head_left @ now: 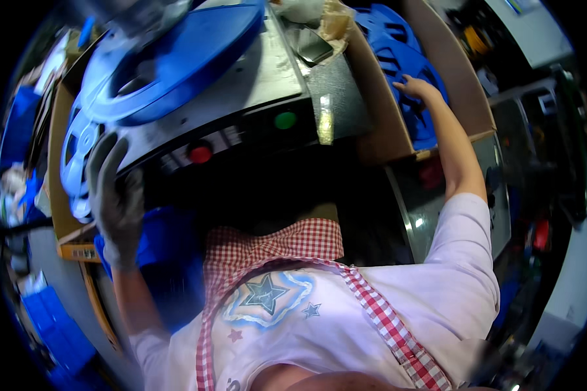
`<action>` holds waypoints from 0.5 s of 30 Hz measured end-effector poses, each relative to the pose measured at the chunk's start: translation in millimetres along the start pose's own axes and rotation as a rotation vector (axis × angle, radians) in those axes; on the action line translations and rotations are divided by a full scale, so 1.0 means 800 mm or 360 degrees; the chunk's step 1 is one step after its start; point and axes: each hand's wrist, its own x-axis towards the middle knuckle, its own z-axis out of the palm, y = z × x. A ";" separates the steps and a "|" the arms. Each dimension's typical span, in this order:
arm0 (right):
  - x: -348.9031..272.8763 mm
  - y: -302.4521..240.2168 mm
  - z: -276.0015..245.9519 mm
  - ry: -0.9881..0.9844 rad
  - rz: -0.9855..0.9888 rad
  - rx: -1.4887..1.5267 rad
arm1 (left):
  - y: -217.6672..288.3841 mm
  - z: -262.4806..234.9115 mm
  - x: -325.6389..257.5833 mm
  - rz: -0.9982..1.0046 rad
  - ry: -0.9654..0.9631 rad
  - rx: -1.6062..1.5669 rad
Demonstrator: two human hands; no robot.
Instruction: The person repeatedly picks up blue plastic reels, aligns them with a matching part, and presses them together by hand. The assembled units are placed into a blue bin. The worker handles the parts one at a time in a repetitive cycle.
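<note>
right hand (416,87) touches blue reels (404,62) in a cardboard box (460,78).

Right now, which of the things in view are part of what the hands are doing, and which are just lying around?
In use:
- left hand, gloved, on a pale blue reel
- right hand, bare, on blue reels in a cardboard box
- blue reel on the grey machine

Lying about:
- blue crates
- crumpled wrapping atop the machine

A factory workstation: push-button metal machine (241,124), boxed blue reels (404,72).
</note>
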 end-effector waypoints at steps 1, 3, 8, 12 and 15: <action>0.016 -0.009 0.017 -0.0020 -0.0075 -0.0131 | 0.001 -0.005 0.007 0.0025 -0.0014 0.0040; 0.046 -0.034 0.052 0.0218 0.0189 -0.0015 | 0.009 -0.020 0.015 0.0049 -0.0021 0.0161; 0.158 0.081 0.105 -0.0034 0.0160 0.0281 | -0.021 -0.027 0.055 0.0280 0.0074 0.0242; 0.086 0.058 0.021 0.0676 0.0313 0.0820 | -0.045 -0.006 0.075 0.0442 0.0004 0.0605; 0.035 0.125 -0.037 0.0826 -0.0229 0.2459 | -0.072 0.011 0.096 0.0523 -0.0097 0.0922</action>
